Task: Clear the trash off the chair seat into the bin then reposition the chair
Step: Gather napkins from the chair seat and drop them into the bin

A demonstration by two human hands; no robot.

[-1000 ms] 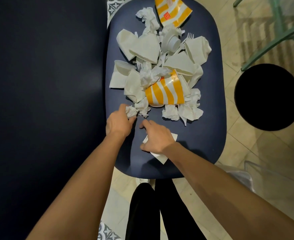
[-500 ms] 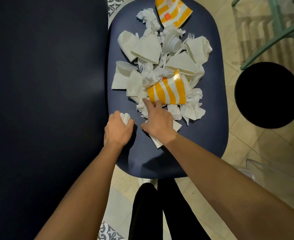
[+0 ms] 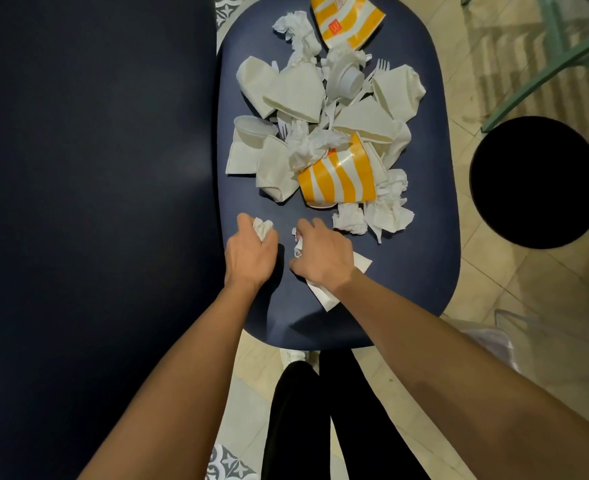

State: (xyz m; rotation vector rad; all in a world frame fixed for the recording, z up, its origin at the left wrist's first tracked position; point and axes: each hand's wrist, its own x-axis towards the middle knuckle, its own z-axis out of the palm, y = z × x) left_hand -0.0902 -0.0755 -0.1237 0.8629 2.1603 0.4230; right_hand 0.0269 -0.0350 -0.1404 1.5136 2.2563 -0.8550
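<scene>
Judging from how the things lie, the clearing has only just begun. Almost all the trash is on the chair seat (image 3: 424, 271): a heap of white napkins (image 3: 293, 95), a plastic fork (image 3: 381, 65), a small white cup (image 3: 346, 79), an orange striped cup (image 3: 338, 176) lying on its side in the middle, and an orange striped carton (image 3: 346, 20) at the far end. At the near edge of the heap the left hand (image 3: 249, 252) has its fingers curled round a crumpled tissue (image 3: 262, 227), so its grip is closed on it. The right hand (image 3: 324, 258), just beside it, is curled over a small crumpled paper (image 3: 298, 242). Its grip looks closed on this too, though the fingers are mostly hidden under the back of the hand. A flat napkin (image 3: 324, 294) lies on the seat under this hand and wrist. Nothing visible has reached the bin. A pale translucent thing (image 3: 487, 341) low on the right, beside the seat, may be the bin or its bag, but I cannot tell. The chair stands close against the dark table (image 3: 95, 202) on the left, and I judge that moving it comes last, after many more handfuls.
</scene>
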